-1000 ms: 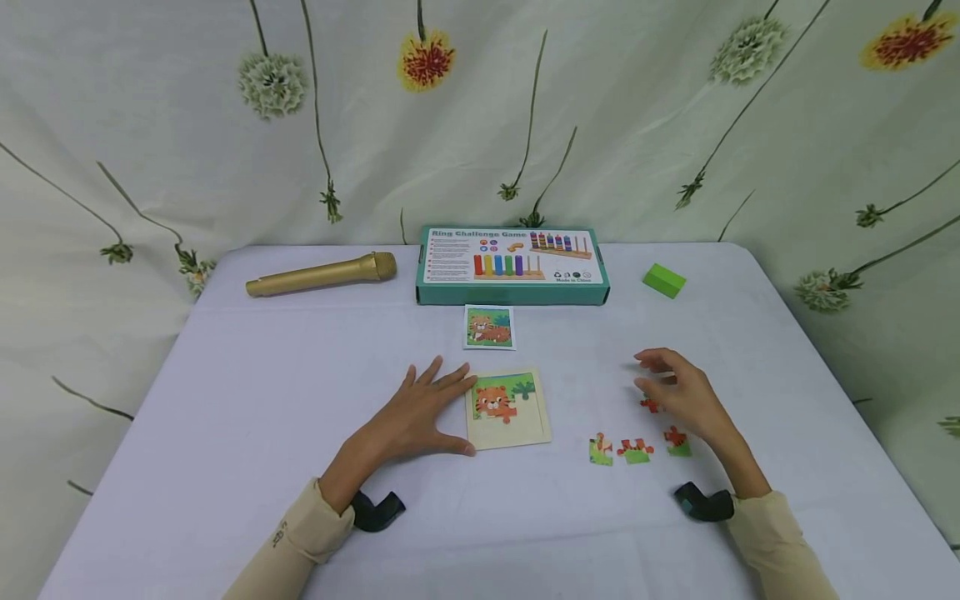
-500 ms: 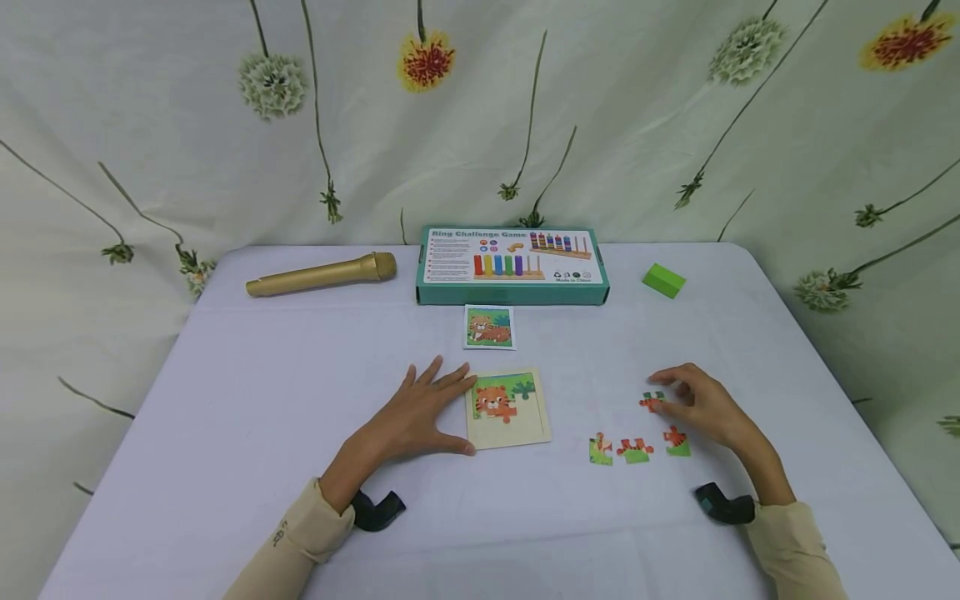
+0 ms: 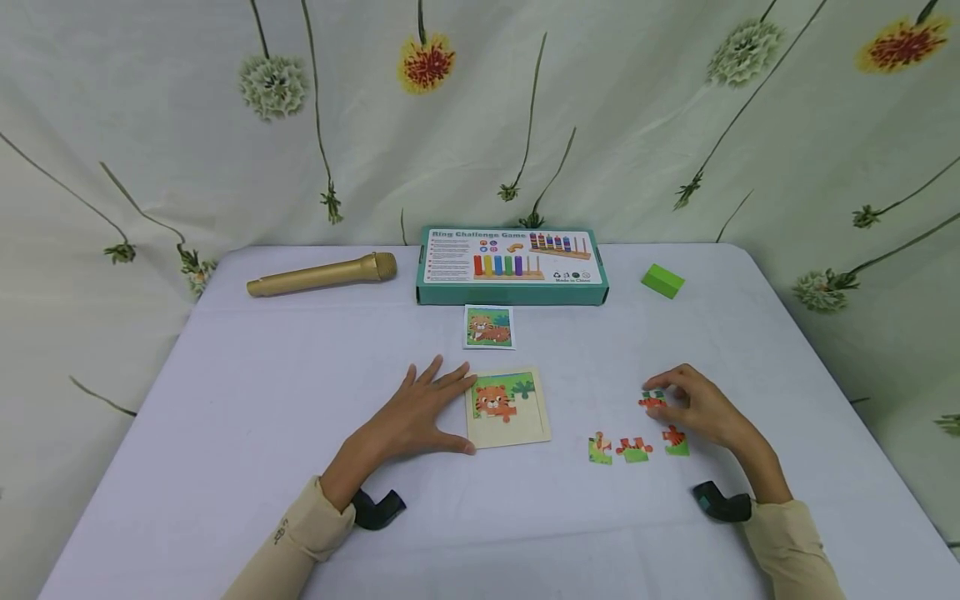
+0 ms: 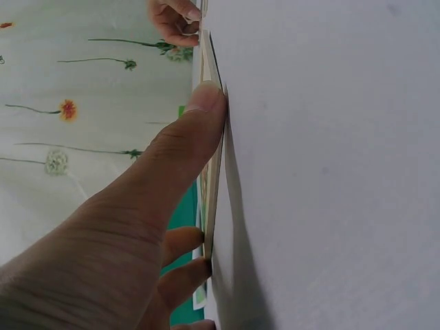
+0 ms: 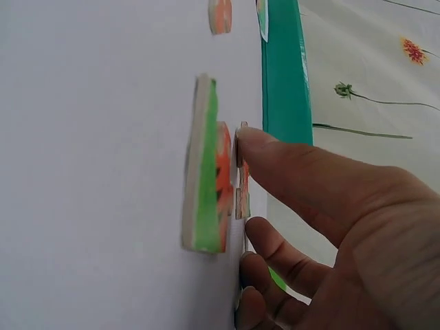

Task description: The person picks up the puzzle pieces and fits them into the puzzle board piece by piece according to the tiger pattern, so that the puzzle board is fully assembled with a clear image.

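Note:
A square wooden puzzle board [image 3: 508,429] lies mid-table, with the tiger-face part of its picture filled in at the upper left. My left hand [image 3: 416,417] is spread along the board's left side, thumb and fingertips touching its edge. On the right, my right hand [image 3: 697,404] pinches a red-and-green jigsaw piece [image 3: 652,399] between thumb and fingers, at table level. Nearer to me lie three loose pieces: a left one [image 3: 600,450], a middle one [image 3: 635,451] and a right one [image 3: 676,442]. In the right wrist view, the near piece [image 5: 207,199] partly hides the pinched one.
Behind the board lies a small tiger picture card [image 3: 489,327], close to a teal Ring Challenge Game box [image 3: 512,293]. A gold microphone [image 3: 322,275] is at the back left, a green block [image 3: 663,281] at the back right. White cloth [image 3: 262,400] covers the table.
My right hand has moved right and toward me, and its fingers have closed onto the upper jigsaw piece. The left hand and the board have stayed in place.

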The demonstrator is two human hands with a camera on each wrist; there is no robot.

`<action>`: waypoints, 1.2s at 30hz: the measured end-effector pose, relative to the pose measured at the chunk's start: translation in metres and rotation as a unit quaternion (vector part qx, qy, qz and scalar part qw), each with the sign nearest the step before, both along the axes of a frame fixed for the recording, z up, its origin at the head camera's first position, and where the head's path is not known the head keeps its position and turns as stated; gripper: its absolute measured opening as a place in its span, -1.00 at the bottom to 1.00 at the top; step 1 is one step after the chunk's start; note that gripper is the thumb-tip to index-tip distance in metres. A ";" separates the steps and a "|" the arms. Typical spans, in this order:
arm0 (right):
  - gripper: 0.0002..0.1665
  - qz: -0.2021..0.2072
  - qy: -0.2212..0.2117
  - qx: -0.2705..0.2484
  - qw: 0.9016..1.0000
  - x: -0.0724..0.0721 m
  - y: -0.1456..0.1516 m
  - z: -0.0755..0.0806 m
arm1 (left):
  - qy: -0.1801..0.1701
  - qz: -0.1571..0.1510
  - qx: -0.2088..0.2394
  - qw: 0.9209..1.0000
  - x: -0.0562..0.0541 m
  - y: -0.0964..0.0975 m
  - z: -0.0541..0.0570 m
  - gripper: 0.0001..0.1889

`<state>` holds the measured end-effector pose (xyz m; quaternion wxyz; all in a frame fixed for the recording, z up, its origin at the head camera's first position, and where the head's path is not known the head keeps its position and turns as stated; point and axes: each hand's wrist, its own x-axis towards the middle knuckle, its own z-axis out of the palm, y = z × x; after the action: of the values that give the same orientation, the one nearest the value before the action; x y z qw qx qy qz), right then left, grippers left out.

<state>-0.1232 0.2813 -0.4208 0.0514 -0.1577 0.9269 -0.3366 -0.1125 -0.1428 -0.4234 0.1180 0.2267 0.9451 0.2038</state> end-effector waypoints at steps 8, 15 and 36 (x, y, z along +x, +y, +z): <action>-0.68 -0.002 0.001 0.006 1.000 0.000 0.000 -0.001 | -0.001 -0.001 0.002 1.000 0.000 0.000 0.000 0.07; -0.71 0.002 0.012 0.013 1.000 -0.001 0.000 -0.005 | 0.001 -0.002 0.004 1.000 0.000 0.000 0.000 0.07; -0.69 -0.040 -0.036 -0.017 0.998 -0.004 -0.006 -0.002 | 0.006 -0.003 0.002 1.000 -0.001 0.000 0.000 0.07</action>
<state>-0.1269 0.2757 -0.4225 0.0683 -0.1097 0.9243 -0.3591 -0.1130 -0.1431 -0.4234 0.1122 0.2311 0.9446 0.2041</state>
